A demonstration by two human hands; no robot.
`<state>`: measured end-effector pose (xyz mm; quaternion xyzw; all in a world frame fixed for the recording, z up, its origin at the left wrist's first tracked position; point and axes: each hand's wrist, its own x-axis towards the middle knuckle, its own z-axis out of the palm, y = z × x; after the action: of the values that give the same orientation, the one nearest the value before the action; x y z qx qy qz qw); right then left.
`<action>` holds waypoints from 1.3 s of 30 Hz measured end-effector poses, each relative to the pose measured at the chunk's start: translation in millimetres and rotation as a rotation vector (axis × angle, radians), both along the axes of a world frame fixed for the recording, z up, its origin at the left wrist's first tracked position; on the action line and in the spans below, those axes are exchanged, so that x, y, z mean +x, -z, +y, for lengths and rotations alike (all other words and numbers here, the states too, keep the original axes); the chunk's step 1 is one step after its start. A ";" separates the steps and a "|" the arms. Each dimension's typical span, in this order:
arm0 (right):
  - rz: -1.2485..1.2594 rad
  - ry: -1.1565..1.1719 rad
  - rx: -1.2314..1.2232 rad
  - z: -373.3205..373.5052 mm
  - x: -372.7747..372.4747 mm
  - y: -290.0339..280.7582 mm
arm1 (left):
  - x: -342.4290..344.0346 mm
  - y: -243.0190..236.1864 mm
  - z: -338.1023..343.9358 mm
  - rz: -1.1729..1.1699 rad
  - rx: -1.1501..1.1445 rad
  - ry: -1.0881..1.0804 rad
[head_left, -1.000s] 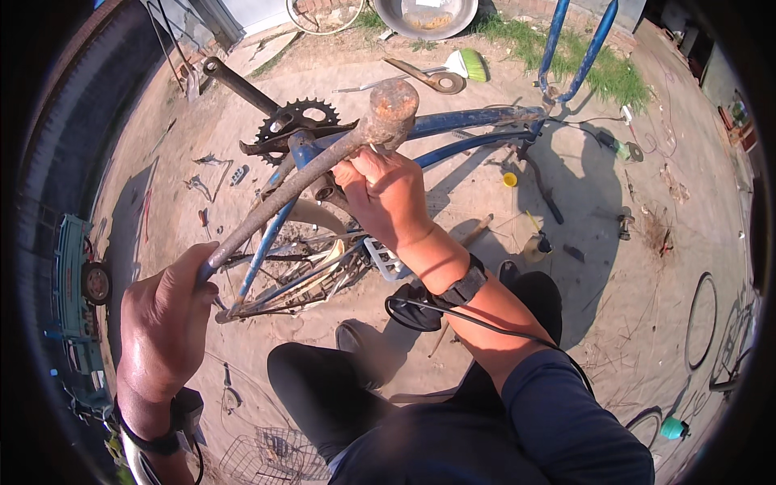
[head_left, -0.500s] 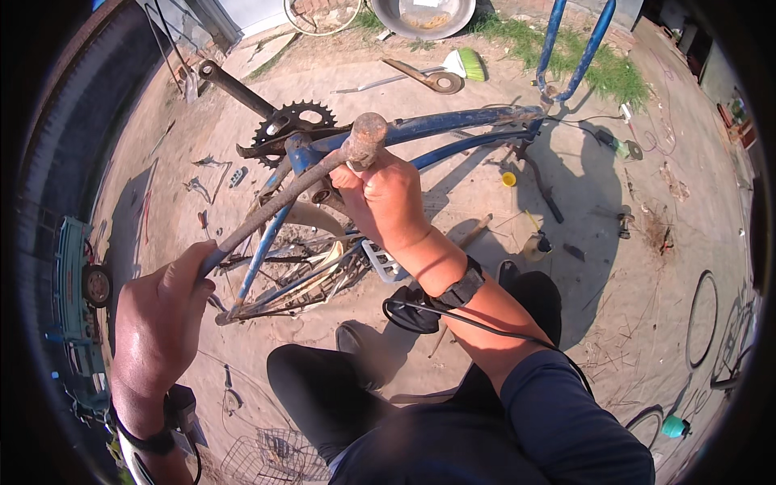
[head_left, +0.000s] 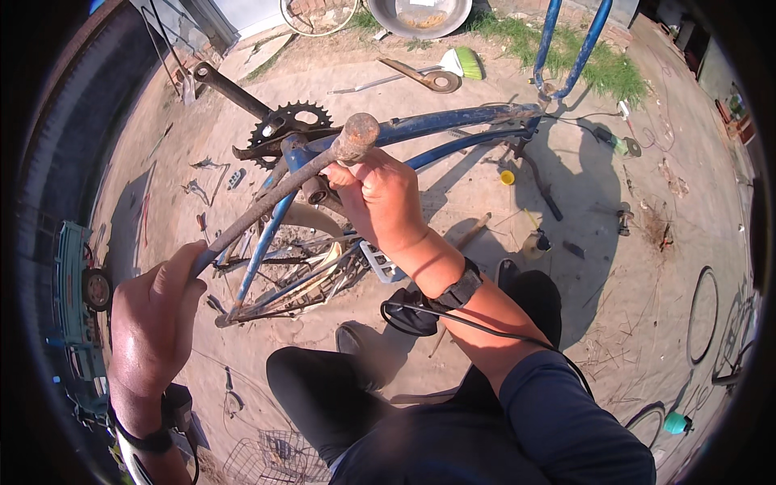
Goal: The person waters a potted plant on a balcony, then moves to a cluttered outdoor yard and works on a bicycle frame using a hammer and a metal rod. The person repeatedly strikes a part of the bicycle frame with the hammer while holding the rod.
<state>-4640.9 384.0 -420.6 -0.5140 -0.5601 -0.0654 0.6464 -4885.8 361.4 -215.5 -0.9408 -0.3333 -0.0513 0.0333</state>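
Observation:
My left hand (head_left: 153, 323) is closed round the lower end of the handle of a rusty hammer (head_left: 279, 190). The hammer's head lies over the knuckles of my right hand (head_left: 380, 194), which is closed beside the blue bicycle frame (head_left: 444, 124). What its fingers grip is hidden behind the hammer head. Left of that hand is the open end of the frame's bottom bracket shell (head_left: 317, 192). A dark toothed chainring (head_left: 279, 121) with a crank arm (head_left: 234, 91) stands out on the far side of the frame.
A green-bristled broom (head_left: 465, 63) and a large metal basin (head_left: 424, 20) lie beyond the frame. A grey pedal (head_left: 378, 263), a yellow cap (head_left: 507, 177) and a wire basket (head_left: 275, 457) rest on the concrete. A teal cart (head_left: 71, 275) stands at the left.
The hammer and my left hand have shifted slightly left, and the hammer's head sits a little differently over my right hand. My right hand stays closed in nearly the same place.

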 end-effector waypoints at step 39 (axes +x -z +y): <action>-0.610 -0.099 -0.156 -46.7 -22.2 -44.3 | -65.3 228.5 -67.5 -1.296 -0.808 -0.599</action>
<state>-4663.1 337.3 -376.3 -0.4907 -0.7558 -0.1419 0.4096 -4951.1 293.9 -444.0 -0.5349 -0.5164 -0.4495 -0.4952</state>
